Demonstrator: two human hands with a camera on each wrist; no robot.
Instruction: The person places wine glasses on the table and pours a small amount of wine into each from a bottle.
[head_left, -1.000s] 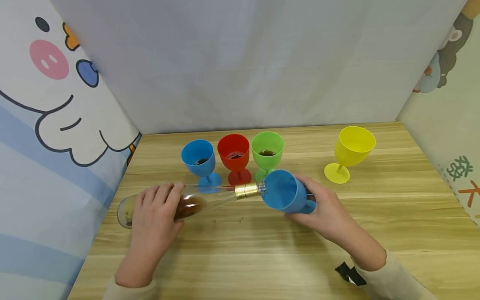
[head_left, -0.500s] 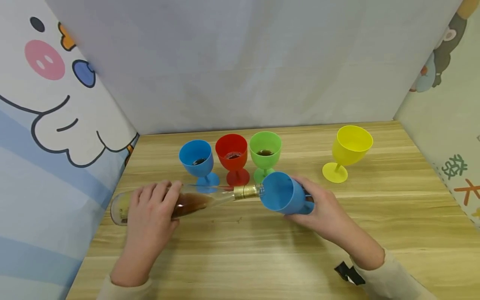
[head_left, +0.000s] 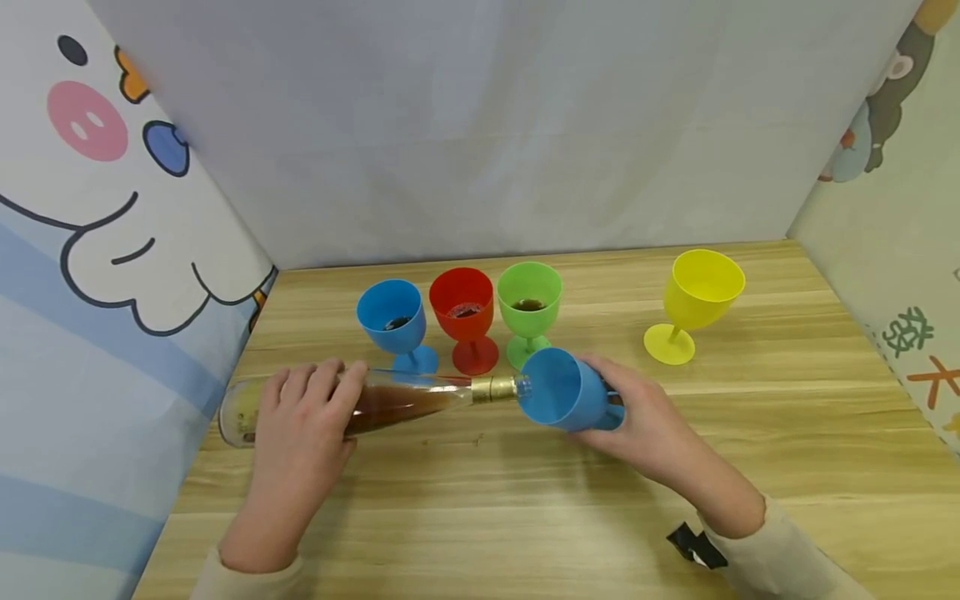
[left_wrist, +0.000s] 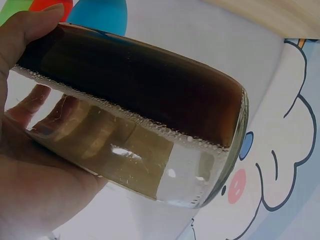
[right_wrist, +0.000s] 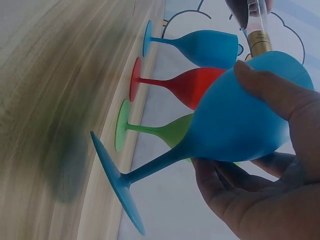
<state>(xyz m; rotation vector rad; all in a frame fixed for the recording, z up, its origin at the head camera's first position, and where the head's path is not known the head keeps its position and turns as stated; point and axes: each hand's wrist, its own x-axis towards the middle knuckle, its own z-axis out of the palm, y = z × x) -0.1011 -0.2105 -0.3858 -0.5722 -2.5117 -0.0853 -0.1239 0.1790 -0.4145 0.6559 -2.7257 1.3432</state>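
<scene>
My left hand (head_left: 303,433) grips the body of a clear glass bottle (head_left: 408,402) with a gold neck band, tipped nearly level. Dark brown liquid (left_wrist: 140,85) with a line of bubbles fills one side of it in the left wrist view. My right hand (head_left: 637,421) holds a blue plastic goblet (head_left: 558,392) by its bowl, tilted toward the bottle. The bottle's mouth sits at the goblet's rim. In the right wrist view the goblet's foot (right_wrist: 117,185) hangs above the table. Whether liquid is inside this goblet cannot be seen.
Behind the bottle stand another blue goblet (head_left: 392,317), a red goblet (head_left: 462,304) and a green goblet (head_left: 529,296), each with some dark liquid. A yellow goblet (head_left: 702,289) is apart at the right. A black scrap (head_left: 696,546) lies by the right sleeve on the wooden table (head_left: 480,517).
Dark liquid has spread along the bottle toward its neck as the bottle levels out. The held goblet has dipped slightly. Both hands keep their hold.
</scene>
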